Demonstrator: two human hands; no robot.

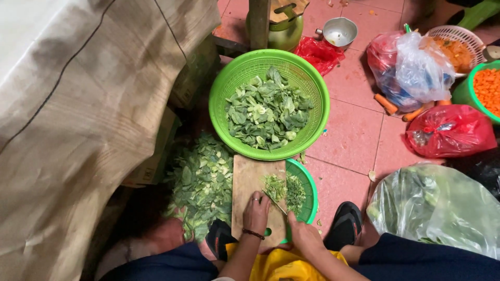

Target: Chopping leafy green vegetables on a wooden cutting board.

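Knife [275,203] in right hand [303,235], greens [274,186] under left hand [257,211]

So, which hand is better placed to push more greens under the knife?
Probably the left hand: it lies flat on the wooden cutting board, right beside the chopped greens. The right hand is busy with the knife.

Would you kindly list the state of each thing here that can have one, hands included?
Left hand: pressed flat on the greens.
Right hand: gripping a knife.
Chopping board: partly covered with chopped greens.
Green basket: about half full of leaves.
Red bag: tied shut.
Metal pot: empty.
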